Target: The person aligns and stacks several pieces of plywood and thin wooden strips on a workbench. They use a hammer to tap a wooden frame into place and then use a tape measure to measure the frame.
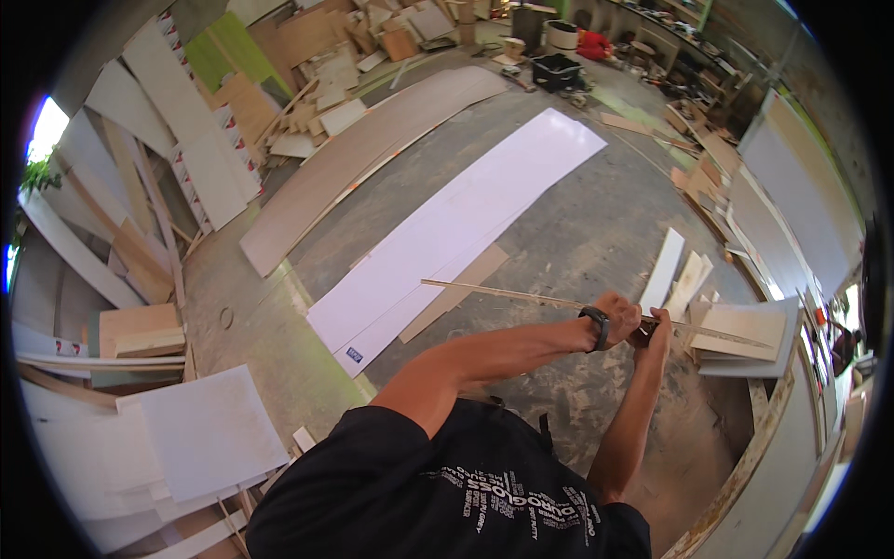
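A long, thin tan strip (pixel 503 292) runs through my two hands, from above the white board toward the wood pieces on the right. Whether it is wood or a measuring rule is too fine to tell. My left hand (pixel 616 319), with a dark watch at its wrist, is closed around it. Right beside it, my right hand (pixel 654 337) is closed on the strip too, its fingers partly hidden. On the floor ahead lies a long glossy white board (pixel 466 210) with a small blue label at its near end. Under its right edge a brown panel (pixel 456 293) sticks out.
A long brown board (pixel 372 154) lies beyond the white one. Offcuts (pixel 321 112) pile up at the back, near a black crate (pixel 557 72). Sheets lean at the left, above a square white panel (pixel 207 429). Short pale boards (pixel 740 331) lie close on my right.
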Available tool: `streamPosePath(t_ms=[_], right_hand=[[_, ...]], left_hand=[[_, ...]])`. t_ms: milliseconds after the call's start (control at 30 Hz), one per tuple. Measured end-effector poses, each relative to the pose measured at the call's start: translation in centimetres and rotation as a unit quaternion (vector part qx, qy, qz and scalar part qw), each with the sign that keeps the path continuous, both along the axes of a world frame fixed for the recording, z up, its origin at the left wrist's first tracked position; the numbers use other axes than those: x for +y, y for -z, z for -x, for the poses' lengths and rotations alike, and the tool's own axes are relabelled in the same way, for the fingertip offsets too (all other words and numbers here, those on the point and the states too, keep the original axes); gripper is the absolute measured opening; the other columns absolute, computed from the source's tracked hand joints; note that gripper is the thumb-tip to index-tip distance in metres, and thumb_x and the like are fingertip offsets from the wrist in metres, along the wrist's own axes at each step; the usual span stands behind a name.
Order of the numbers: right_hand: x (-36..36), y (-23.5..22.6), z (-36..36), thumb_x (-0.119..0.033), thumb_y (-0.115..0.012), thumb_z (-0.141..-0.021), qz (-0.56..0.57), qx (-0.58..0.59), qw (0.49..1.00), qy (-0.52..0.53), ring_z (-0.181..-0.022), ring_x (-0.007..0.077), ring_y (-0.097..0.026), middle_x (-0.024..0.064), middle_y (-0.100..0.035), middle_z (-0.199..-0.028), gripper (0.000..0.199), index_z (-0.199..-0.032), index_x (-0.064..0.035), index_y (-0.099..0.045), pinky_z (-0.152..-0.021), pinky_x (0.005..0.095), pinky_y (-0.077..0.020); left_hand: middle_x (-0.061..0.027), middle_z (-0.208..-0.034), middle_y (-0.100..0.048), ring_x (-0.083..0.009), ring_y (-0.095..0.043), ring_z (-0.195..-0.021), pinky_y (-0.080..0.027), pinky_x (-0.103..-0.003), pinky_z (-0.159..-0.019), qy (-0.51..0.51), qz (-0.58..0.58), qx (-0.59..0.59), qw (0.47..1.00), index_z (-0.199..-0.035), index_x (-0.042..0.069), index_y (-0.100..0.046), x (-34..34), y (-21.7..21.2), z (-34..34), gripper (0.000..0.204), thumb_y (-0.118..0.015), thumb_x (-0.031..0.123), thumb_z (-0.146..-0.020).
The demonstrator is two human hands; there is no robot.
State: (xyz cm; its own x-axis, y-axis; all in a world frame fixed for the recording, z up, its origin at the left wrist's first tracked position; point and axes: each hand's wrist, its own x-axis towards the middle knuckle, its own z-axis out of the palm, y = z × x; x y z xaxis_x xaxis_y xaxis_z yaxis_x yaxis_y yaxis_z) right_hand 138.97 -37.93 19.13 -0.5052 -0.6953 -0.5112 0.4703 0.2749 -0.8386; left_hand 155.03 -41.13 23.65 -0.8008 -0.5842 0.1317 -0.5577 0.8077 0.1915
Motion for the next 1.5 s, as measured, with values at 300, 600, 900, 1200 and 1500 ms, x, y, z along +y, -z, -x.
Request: streamPosePath(t_ms=[300,600,900,1200,1500], right_hand=[[26.3,15.6,9.6,-0.043,-0.053,-0.1,0.122,0.098,0.988,-0.021,-0.1,0.0312,-0.066,0.0156,-0.066,-0.111,0.053,-0.129,0.0021,-0.052,-0.094,0.0514,-0.0537],[32.9,21.6,2.8,-0.078,-0.064,-0.077,-0.078,-0.329,0.91,0.239,-0.145,0.0452,-0.029,0.0316,-0.017,-0.16,0.126,-0.158,0.0026,-0.012,-0.108,0.0672,-0.0324],[20.8,8.1,9.6,-0.063,-0.047,-0.099,0.418,-0.339,0.805,0.249,-0.146,0.04,-0.028,0.0192,-0.029,-0.159,0.091,-0.158,-0.0038,-0.013,-0.119,0.056,-0.0244],[25.2,4.9,31.1,-0.046,-0.067,-0.094,0.111,0.088,0.641,0.755,-0.122,0.0271,-0.055,0.0144,-0.051,-0.142,0.072,-0.15,-0.0113,-0.04,-0.098,0.0458,-0.0505],[54.9,-1.6,31.8,-0.041,-0.067,-0.097,-0.038,0.5,0.458,0.734,-0.059,0.0146,-0.052,0.0055,-0.062,-0.075,0.048,-0.099,0.0072,-0.062,-0.053,0.0321,-0.0468]], left_hand=[[-0.02,-0.088,-0.072,-0.036,-0.072,-0.093,-0.055,-0.046,-0.08,0.071,-0.083,0.094,0.99,-0.087,0.004,-0.073,4.1,-7.8,19.7,0.019,-0.073,0.017,-0.072],[-0.012,-0.067,-0.067,-0.0252,-0.06,-0.061,-0.046,-0.039,-0.06,0.126,-0.084,0.325,0.933,-0.069,0.001,-0.069,4.1,-21.5,25.0,0.032,-0.09,0.024,-0.063],[-0.0036,-0.073,-0.069,-0.0104,-0.058,-0.059,-0.045,-0.025,-0.057,0.101,-0.37,0.588,0.712,-0.08,0.001,-0.074,-1.1,-27.3,25.1,0.015,-0.085,0.011,-0.077],[-0.0084,-0.103,-0.069,-0.0179,-0.067,-0.089,-0.055,-0.033,-0.08,0.208,-0.579,0.589,0.524,-0.119,0.0,-0.061,-3.6,-19.5,34.2,0.027,-0.066,0.008,-0.093],[-0.0036,-0.093,-0.068,-0.0177,-0.066,-0.079,-0.053,-0.032,-0.065,0.066,-0.835,0.42,0.35,-0.127,0.002,-0.06,-0.8,-1.2,48.2,0.04,-0.061,0.032,-0.101]])
